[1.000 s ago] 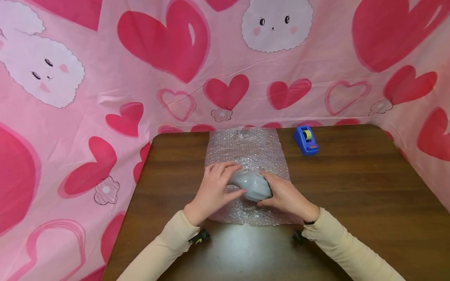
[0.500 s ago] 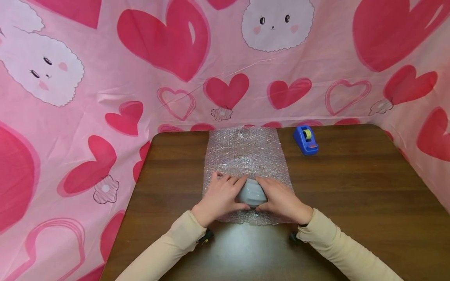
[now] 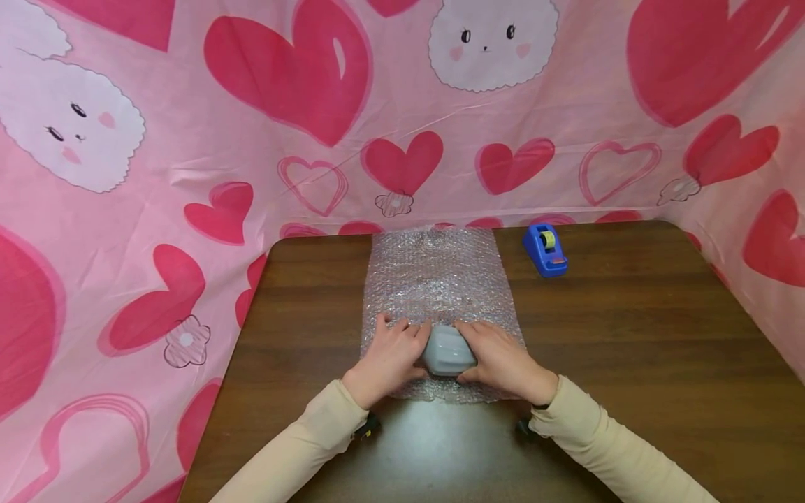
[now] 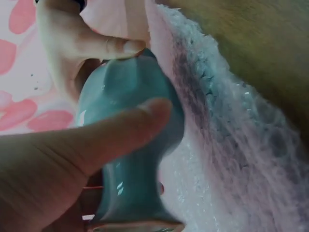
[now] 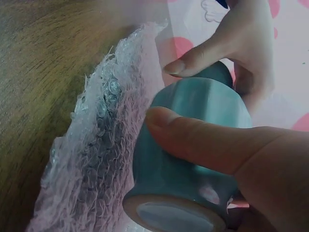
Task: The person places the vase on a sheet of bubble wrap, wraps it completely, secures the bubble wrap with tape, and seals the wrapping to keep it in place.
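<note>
A glazed grey-green ceramic vase (image 3: 449,351) lies on its side over the near part of a bubble wrap sheet (image 3: 440,272). My left hand (image 3: 391,356) grips it at the neck end; the left wrist view shows the vase (image 4: 133,181) narrowing to a neck and flaring at the lip, with the thumb across the body. From the other end my right hand (image 3: 503,358) holds the body. In the right wrist view, the thumb presses the side of the vase (image 5: 169,169), near its pale unglazed foot ring. The fingers beneath are mostly hidden.
A blue tape dispenser (image 3: 545,251) with a yellow roll stands at the back right of the brown wooden table (image 3: 629,314). A pink heart-printed cloth (image 3: 409,91) hangs behind and to the left. The bubble wrap reaches the table's far edge.
Both hands have brought the vase nearer the sheet's front edge and turned it. The left hand has closed in on the neck end. In the last half second there is only slight movement.
</note>
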`<state>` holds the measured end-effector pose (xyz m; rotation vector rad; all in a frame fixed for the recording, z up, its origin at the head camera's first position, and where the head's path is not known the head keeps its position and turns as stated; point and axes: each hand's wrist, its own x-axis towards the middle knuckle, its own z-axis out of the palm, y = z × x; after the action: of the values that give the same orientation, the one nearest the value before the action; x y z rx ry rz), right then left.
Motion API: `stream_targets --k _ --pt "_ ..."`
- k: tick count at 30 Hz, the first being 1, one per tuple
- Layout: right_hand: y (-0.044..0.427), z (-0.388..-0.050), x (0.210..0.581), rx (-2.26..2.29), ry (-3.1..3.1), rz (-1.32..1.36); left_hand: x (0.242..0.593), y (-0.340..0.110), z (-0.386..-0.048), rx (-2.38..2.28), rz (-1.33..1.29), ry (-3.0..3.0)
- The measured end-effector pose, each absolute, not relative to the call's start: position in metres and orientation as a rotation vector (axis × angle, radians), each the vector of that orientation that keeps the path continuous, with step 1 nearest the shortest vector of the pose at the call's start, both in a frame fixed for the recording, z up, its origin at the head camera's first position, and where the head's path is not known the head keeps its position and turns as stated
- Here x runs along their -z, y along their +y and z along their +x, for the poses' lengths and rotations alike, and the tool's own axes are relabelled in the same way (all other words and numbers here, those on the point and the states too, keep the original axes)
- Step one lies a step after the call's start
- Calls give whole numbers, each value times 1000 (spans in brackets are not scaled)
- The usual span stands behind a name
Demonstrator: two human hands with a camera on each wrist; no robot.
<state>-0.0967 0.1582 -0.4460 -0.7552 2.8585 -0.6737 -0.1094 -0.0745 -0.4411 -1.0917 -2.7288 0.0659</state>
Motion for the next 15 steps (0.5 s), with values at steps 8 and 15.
stream_targets --k 8,15 --pt "157 -96 445 630 2871 -786 442 -83 -111 -51 -1083 -2733" --pt "158 -95 442 614 2854 -796 440 -89 -114 -32 -1158 -2690"
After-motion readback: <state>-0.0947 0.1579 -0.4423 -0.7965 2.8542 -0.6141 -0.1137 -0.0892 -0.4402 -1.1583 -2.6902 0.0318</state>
